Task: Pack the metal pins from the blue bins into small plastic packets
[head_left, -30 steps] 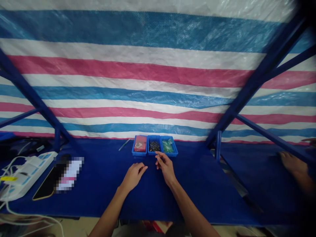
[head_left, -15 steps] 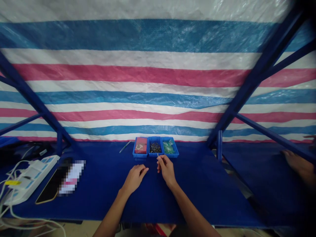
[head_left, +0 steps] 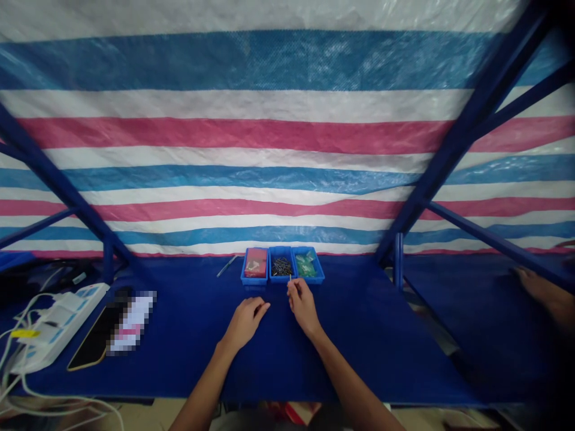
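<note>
On a table [head_left: 171, 371], three bins are sitting side by side, before a hanging sheet [head_left: 251, 137]. The left bin [head_left: 254, 282] is holding a packet [head_left: 256, 263]; the middle bin [head_left: 281, 279], loose small parts [head_left: 281, 266]; the right bin [head_left: 316, 279], small bags [head_left: 306, 265]. A thin stick [head_left: 227, 266] is lying just left. Farther left, a phone [head_left: 92, 341] is lying beside a power strip [head_left: 63, 326].

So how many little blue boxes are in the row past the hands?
3, side by side. The left box holds something pink, the middle box small dark pieces, and the right box something green. None in that row looks hidden.
</note>
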A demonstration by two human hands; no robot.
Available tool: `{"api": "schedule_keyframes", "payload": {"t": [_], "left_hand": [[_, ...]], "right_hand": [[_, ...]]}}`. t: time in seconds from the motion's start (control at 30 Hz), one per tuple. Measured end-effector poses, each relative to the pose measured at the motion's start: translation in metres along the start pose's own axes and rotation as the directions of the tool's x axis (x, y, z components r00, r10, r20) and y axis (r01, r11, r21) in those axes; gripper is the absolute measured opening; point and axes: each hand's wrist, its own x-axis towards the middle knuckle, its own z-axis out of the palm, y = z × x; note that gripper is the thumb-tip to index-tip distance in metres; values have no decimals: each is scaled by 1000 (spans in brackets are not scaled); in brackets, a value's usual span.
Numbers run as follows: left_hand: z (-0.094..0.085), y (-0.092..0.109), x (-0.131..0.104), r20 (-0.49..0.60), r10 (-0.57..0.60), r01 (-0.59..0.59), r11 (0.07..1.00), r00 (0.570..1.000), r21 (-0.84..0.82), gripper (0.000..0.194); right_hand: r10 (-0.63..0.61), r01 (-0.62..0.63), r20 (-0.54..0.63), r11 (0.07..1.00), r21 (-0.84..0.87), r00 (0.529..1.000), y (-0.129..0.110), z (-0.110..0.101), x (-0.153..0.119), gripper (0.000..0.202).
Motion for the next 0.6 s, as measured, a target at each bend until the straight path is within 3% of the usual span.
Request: {"api": "schedule_keyframes", "payload": {"t": [0.13,0.23,0.43,0.6], "left_hand": [[-3,3,0,5,-5,5,1000,1000,11,38],[-4,5,0,8,-3,3,1000,1000,16,39],[-4,4,0,-1,-2,2,1000,1000,13,38],[-4,4,0,-2,-11,11,1000,1000,4,37]], "right_hand": [[-244,216,-35,907,-361,969,2,-1,-6,32],[-278,245,-18,875,-418,960,3,-1,-7,30],[-41,44,43,995,-85,998,-1,-1,0,39],[100,-103,36,992,68,994,3,0,3,49]]}}
